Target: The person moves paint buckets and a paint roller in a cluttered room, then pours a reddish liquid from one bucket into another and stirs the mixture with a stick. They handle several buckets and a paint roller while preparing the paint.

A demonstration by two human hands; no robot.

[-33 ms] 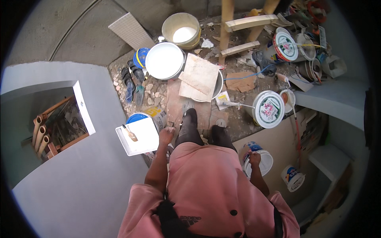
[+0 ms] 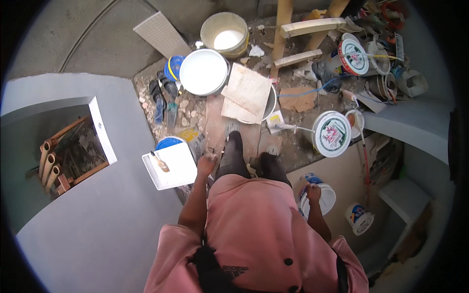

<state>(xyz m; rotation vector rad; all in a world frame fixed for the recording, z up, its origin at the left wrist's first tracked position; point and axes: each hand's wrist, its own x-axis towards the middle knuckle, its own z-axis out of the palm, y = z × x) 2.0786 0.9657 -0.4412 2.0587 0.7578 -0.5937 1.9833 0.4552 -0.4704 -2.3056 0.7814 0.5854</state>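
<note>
My left hand (image 2: 207, 165) is closed beside my left leg, next to the paint tray; what it grips, if anything, is too small to make out. A paint brush (image 2: 160, 162) with pale bristles and a dark handle lies in the white paint tray (image 2: 172, 175). The tray rests over a bucket (image 2: 194, 138) with yellow and blue on it. On my other side, my right hand (image 2: 313, 192) is closed above a white bucket (image 2: 326, 198) with a blue label, seemingly on its handle. My fingers hide most of that grip.
Ahead stand a large white-filled bucket (image 2: 203, 73), a pail with white liquid (image 2: 229, 40) and a bucket partly covered by boards (image 2: 246, 93). A roller (image 2: 288, 127) reaches a lidded bucket (image 2: 332, 134). Wooden ladder legs (image 2: 282, 49) rise behind. Slippers (image 2: 159, 100) lie on rubble.
</note>
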